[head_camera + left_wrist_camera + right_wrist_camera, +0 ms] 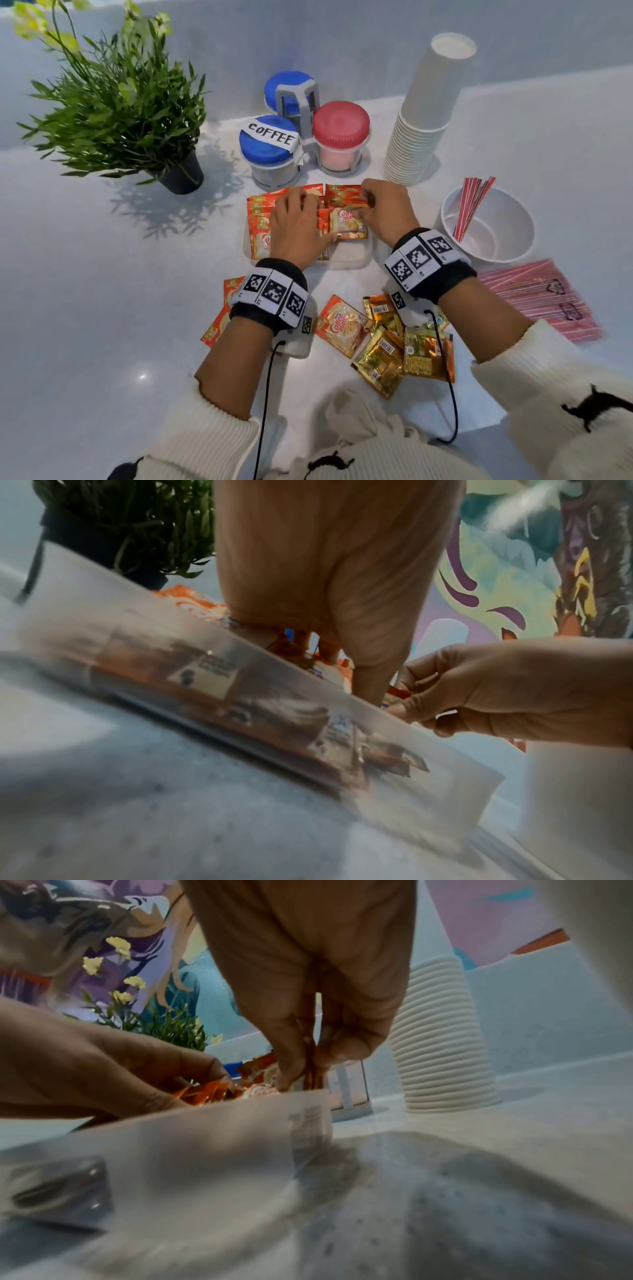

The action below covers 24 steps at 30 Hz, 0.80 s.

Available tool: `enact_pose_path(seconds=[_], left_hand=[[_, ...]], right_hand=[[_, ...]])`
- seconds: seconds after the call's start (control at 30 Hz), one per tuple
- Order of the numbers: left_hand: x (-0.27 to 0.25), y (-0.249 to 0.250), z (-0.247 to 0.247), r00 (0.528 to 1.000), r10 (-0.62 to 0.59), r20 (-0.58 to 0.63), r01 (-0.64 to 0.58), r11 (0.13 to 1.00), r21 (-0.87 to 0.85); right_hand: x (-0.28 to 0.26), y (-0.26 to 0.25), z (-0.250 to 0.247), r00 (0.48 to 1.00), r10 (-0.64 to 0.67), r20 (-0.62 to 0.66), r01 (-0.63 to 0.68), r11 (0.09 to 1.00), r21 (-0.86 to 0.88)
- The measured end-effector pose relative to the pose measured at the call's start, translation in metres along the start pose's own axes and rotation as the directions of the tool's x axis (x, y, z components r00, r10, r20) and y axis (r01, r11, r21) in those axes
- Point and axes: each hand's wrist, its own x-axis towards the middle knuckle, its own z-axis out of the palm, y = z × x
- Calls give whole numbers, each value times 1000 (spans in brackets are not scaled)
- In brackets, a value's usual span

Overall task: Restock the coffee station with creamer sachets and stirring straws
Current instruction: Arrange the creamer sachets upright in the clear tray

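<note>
my right hand [383,212] sits over the far right corner of the clear tray [363,257], thumb and forefinger pinching the top edge of a creamer sachet [346,200]. the right wrist view shows the fingertips [291,1074] closed on a thin orange edge, the packet standing on end inside the tray. my left hand [298,226] lies across the middle of the tray, fingers curled down onto the row of sachets [260,219] already standing at 9 o'clock. i can't tell if it grips one or only braces the row.

step in hand, as i read it: filing creamer into the tray, one packet at a time. i judge this roughly half done. loose sachets [383,346] lie on the counter at 6 o'clock, a few more [222,315] under my left wrist at 7.

next move, my guess: seat this packet, let go, then draw back toward 6 for another. straws come later: some stand in the white bowl [513,250] at 3 o'clock, and the pink straw pack [537,294] lies at 4.

edges and room: tray walls are low, near wall just under both wrists. jar caddy [301,102] is just beyond the tray at 12, cup stack [424,113] at 1, plant [113,106] well off at 10. open counter lies at 8 and 9. i want the pullback low and straight, wrist cables [452,394] trailing over the loose packets.
</note>
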Motion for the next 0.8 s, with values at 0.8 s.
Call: enact_pose_path(seconds=[0.8], left_hand=[[4,15,5,994,-111,21,109,990,86]], right_hand=[[0,9,11,939,-85,332,128,986,-110]])
